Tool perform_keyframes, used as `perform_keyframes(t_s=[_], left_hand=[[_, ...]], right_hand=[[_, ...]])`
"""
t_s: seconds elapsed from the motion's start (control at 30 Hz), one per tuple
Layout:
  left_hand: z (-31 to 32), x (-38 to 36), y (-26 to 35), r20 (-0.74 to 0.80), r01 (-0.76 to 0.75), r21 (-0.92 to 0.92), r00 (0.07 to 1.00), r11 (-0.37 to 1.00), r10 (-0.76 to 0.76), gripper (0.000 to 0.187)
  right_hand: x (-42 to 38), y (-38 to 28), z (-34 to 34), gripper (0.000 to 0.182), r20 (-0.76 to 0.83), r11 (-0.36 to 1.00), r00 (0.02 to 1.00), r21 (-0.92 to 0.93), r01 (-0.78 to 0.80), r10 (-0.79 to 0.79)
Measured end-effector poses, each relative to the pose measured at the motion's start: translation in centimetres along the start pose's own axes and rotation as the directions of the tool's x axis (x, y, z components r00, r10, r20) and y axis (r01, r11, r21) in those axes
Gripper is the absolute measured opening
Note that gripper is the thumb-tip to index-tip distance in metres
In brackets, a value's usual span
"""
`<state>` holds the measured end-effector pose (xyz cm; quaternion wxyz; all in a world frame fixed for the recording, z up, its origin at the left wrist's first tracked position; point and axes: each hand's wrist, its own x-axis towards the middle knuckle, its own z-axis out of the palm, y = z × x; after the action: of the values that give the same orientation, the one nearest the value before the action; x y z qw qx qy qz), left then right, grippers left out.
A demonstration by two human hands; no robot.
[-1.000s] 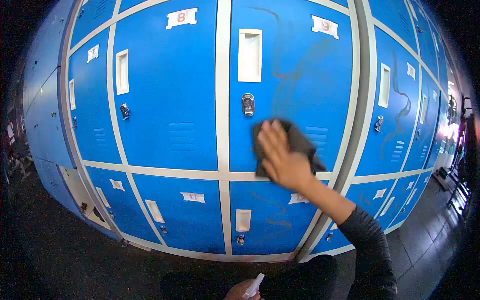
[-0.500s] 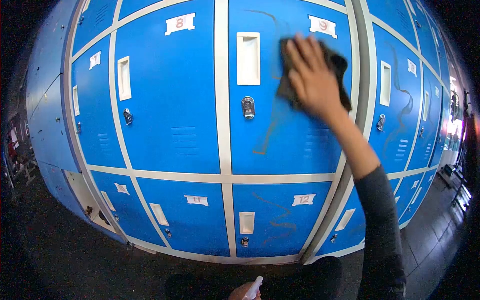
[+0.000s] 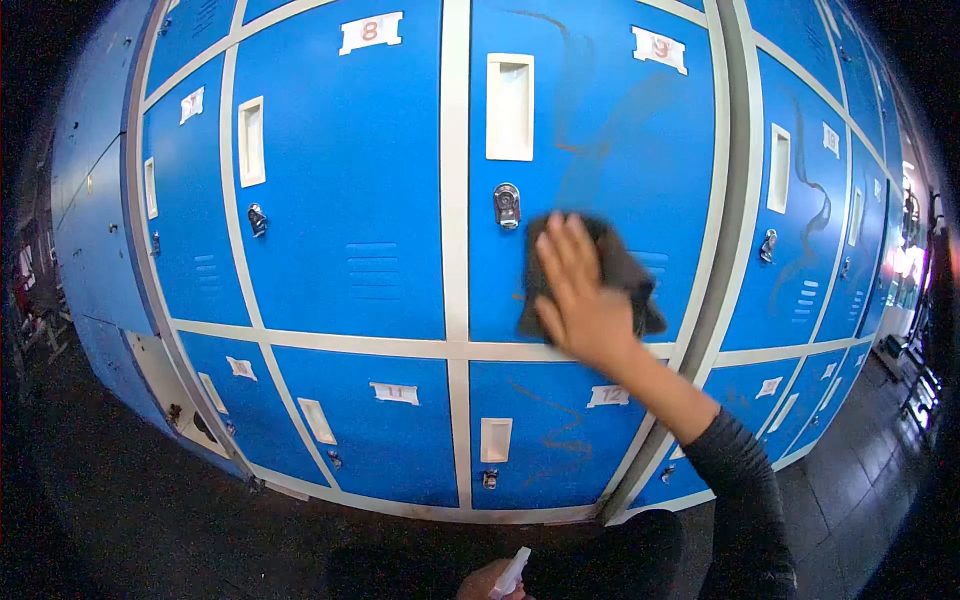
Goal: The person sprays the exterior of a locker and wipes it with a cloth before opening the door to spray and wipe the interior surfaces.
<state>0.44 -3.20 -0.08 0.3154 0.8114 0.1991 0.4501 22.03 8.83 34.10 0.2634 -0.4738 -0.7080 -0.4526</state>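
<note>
One dark grey cloth (image 3: 600, 275), crumpled, pressed flat under open right hand (image 3: 580, 300); left hand (image 3: 485, 582) grips spray bottle (image 3: 512, 572).

Painted metal locker door (image 3: 590, 120), glossy blue, smooth, with a dull smeared streak at twelve o'clock of the cloth (image 3: 620, 275). That cloth is dark grey, soft and matt, rumpled. Shiny chromed metal latch (image 3: 507, 205) at ten o'clock of it. Paper number label (image 3: 659, 48), matt white. Cream frame strip (image 3: 455, 200), smooth satin paint. Translucent plastic spray bottle (image 3: 510, 575) at six o'clock.
</note>
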Motion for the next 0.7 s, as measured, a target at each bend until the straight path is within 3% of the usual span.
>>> perform_keyframes(t_s=[0.03, 0.07, 0.1, 0.17, 0.23, 0.3, 0.37, 0.43, 0.47, 0.57, 0.63, 0.7], left_hand=[[-0.1, 0.1, 0.4, 0.011, 0.012, -0.01, 1.0, 1.0, -0.012, 0.051], [-0.3, 0.1, 0.9, 0.023, 0.026, -0.022, 0.999, 0.999, -0.025, 0.052], [-0.3, 0.2, 1.3, 0.028, 0.03, -0.033, 0.999, 0.999, -0.029, 0.053], [-0.5, 0.4, 2.1, 0.041, 0.04, -0.058, 0.998, 0.998, -0.037, 0.054], [-1.0, 0.5, 2.8, 0.106, 0.05, 0.005, 0.993, 0.999, -0.051, 0.055], [-1.0, 0.5, 2.5, 0.123, 0.074, 0.049, 0.989, 0.996, -0.079, 0.055], [0.3, -0.7, 0.9, 0.09, 0.117, 0.064, 0.988, 0.991, -0.123, 0.054], [1.0, -1.7, -1.7, 0.056, -0.001, 0.066, 0.998, 0.998, -0.003, 0.053], [1.1, -1.9, -2.4, 0.041, -0.06, 0.065, 0.998, 0.996, 0.057, 0.053], [0.7, -1.3, -2.1, 0.047, -0.007, -0.319, 0.999, 0.948, 0.023, 0.049], [-0.4, 0.2, 0.2, 0.153, 0.11, -0.111, 0.984, 0.988, -0.093, 0.048], [-0.5, 0.6, 0.3, 0.171, 0.135, 0.041, 0.975, 0.99, -0.14, 0.049]], right_hand=[[-1.6, -0.8, 0.9, 0.073, 0.072, 0.985, 0.996, 0.167, 0.042, -0.054], [-2.9, -1.3, 1.8, 0.067, 0.103, 0.967, 0.98, 0.208, 0.148, -0.172], [-4.2, -1.2, 3.5, 0.068, 0.088, 0.936, 0.937, 0.136, 0.324, -0.337], [-5.6, -1.1, 4.5, 0.069, 0.196, 0.829, 0.845, 0.394, 0.398, -0.498], [-5.9, -0.7, 4.6, 0.069, 0.337, 0.79, 0.742, 0.46, 0.406, -0.579], [-2.5, -0.6, 0.0, 0.065, 0.708, 0.877, 0.553, 0.472, 0.092, -0.439], [-1.1, 2.1, -1.1, 0.066, 0.503, 0.883, 0.777, 0.447, 0.142, -0.379], [1.0, 5.4, -2.0, 0.067, 0.194, 0.949, 0.936, 0.179, 0.261, -0.294], [2.4, 6.6, -3.2, 0.065, 0.061, 0.972, 0.97, 0.046, 0.231, -0.234], [6.8, 12.1, -6.6, 0.055, -0.346, 0.972, 0.932, -0.232, 0.026, -0.107], [9.1, 16.1, -8.2, 0.051, -0.603, 0.928, 0.798, -0.3, -0.219, -0.007], [9.6, 16.5, -7.5, 0.052, -0.627, 0.922, 0.779, -0.285, -0.262, 0.027]])
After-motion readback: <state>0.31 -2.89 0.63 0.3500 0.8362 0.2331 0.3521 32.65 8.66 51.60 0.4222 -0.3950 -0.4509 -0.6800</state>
